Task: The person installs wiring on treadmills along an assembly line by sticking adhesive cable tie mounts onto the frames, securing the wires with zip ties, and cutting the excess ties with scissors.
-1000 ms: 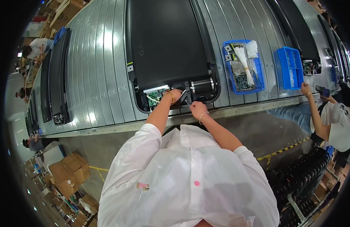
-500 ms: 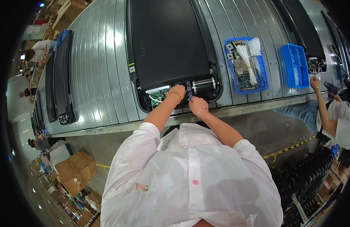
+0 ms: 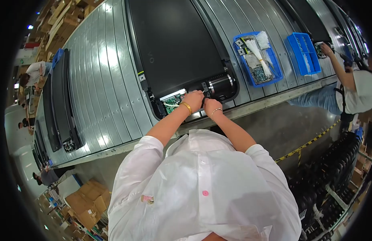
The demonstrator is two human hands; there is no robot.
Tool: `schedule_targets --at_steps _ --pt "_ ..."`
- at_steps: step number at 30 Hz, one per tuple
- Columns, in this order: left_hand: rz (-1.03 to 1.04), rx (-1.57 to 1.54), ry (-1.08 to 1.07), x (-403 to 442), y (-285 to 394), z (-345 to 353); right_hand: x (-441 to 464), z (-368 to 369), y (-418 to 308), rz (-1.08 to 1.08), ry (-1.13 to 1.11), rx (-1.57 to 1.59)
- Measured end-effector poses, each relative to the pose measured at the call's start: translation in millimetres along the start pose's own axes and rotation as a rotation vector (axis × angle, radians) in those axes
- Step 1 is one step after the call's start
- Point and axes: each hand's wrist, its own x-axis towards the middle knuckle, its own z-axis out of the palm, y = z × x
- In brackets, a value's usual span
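Observation:
A long black machine with a flat belt (image 3: 174, 44) lies on the metal-slat line. Its near end is uncovered and shows a green circuit board (image 3: 172, 105) and a dark cylindrical motor (image 3: 222, 86) with silver bands. My left hand (image 3: 193, 100), with a gold bangle at the wrist, is closed between board and motor, fingers bent down over the dark frame. Close beside it, nearly touching, my right hand (image 3: 211, 106) is closed at the near edge of the frame. What either hand's fingers pinch is too small to make out.
Right of the machine stands a blue tray (image 3: 277, 79) with white ties and small parts. Farther right is a blue divided bin (image 3: 315, 71), where a co-worker's hand (image 3: 326, 50) works at another black machine. More machines (image 3: 64, 96) lie at left.
My hands have come together over the frame between board and motor. The pale strip and thin tool seen between them earlier no longer show. The view has turned slightly.

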Motion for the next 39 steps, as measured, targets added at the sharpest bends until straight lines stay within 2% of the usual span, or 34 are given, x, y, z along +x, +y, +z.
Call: schedule_targets --at_steps 1,2,5,6,9,10,13,18,21,26,34,37,39 --pt "0.002 -0.165 -0.026 -0.4 -4.2 8.0 -2.1 -2.3 -1.7 0.024 0.012 0.025" --pt "0.013 -0.166 -0.021 -1.1 -6.5 7.8 -3.9 -1.9 -0.7 0.031 0.021 0.022" --pt "-0.408 -0.727 -0.162 -3.9 -15.0 8.9 -13.9 3.3 7.1 0.043 0.222 0.130" --pt "-0.396 -0.733 -0.170 -5.2 -15.5 11.3 -15.1 7.6 10.8 0.057 0.225 0.127" --pt "-0.350 -0.875 -0.109 -10.5 -19.8 17.8 -12.8 23.2 17.7 0.111 0.446 0.517" --pt "-0.343 -0.872 -0.113 -9.2 -22.0 18.2 -10.1 27.2 18.6 0.116 0.452 0.520" --pt "-0.496 -1.075 -0.131 -4.7 -29.7 31.0 -4.9 35.7 18.9 0.155 0.426 0.785" --pt "-0.429 -1.029 -0.245 1.8 -30.8 22.9 -13.5 24.7 10.8 0.159 0.475 0.648" --pt "-0.393 -0.916 -0.270 1.5 -34.3 19.9 -15.1 20.2 10.7 0.213 0.386 0.885" --pt "-0.397 -0.957 -0.287 -0.3 -37.4 16.5 -13.6 20.5 19.6 0.203 0.310 1.087" --pt "-0.411 -0.874 -0.310 3.0 -33.7 15.8 -9.4 5.5 25.2 0.123 0.189 0.880" --pt "-0.422 -0.873 -0.321 1.7 -30.2 12.2 -6.3 10.4 31.1 -0.098 0.257 0.550" --pt "-0.433 -0.830 -0.309 2.3 -22.6 1.6 -5.6 9.1 24.9 -0.136 0.282 0.449"
